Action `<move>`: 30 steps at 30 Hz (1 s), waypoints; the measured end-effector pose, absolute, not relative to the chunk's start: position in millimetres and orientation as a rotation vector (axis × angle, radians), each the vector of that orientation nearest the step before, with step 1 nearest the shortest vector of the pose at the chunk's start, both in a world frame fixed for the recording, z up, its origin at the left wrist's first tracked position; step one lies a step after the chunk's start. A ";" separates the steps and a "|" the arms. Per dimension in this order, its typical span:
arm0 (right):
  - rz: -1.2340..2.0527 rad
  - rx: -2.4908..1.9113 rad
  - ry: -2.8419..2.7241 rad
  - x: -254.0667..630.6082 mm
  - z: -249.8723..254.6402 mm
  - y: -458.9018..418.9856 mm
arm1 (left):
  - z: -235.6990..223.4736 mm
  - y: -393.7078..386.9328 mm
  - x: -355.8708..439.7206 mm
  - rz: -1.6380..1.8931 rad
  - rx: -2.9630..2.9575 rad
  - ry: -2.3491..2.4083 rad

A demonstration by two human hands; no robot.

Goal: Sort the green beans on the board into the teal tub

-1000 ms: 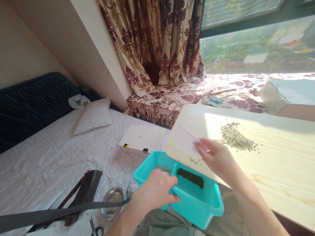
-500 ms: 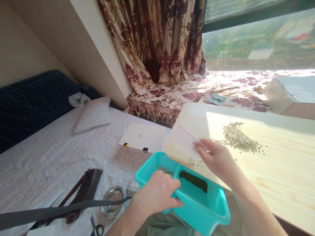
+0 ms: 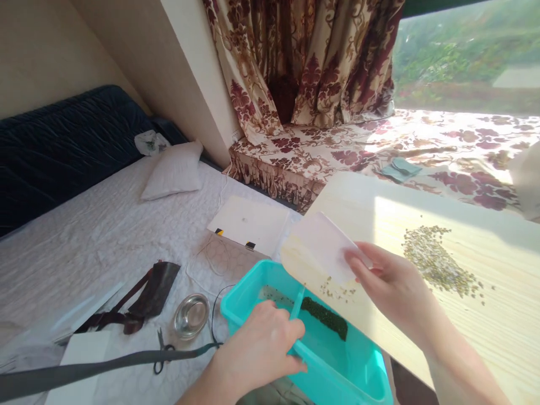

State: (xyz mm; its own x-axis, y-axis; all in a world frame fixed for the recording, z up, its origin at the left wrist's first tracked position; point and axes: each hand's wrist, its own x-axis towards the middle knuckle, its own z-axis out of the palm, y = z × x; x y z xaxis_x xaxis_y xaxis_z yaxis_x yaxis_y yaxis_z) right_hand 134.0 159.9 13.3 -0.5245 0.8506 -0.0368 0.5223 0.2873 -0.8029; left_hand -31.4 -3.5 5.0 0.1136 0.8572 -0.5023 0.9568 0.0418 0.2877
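My right hand [image 3: 390,281] pinches a thin white card [image 3: 323,244], tilted over the corner of the light wooden table [image 3: 485,332]. Below the card, a few loose greenish grains [image 3: 333,289] lie near the table's edge. A larger spread of grains [image 3: 441,261] is farther right on the tabletop. My left hand [image 3: 264,346] is closed over the near rim of a teal divided plastic bin [image 3: 324,371], held against the table edge. Dark green grains [image 3: 324,318] form a strip in its right compartment; a few bits show in the left one, partly behind my hand.
On the bed at left are a metal bowl [image 3: 192,316], black scissors [image 3: 162,351], a dark brown leather-like item [image 3: 156,289], a white box [image 3: 248,225] and a pillow [image 3: 175,171]. A dark strap [image 3: 109,363] crosses the lower left. A folded cloth [image 3: 400,169] lies on the window seat.
The camera view has shifted, moving the surroundings within it. The card shows more of its face above the loose grains at the table edge. My left hand keeps its hold on the bin.
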 end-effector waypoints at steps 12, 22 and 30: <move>0.837 -1.248 -2.241 129.0 5.5 142.7 | -11.0 -10.9 -29.8 -0.094 1.823 1.765; 0.541 -1.408 -2.214 129.9 6.6 127.3 | -21.7 -9.2 -44.2 0.017 1.912 1.689; 0.452 -1.422 -2.287 118.7 6.6 130.9 | -23.7 -9.8 -47.0 0.045 1.881 1.695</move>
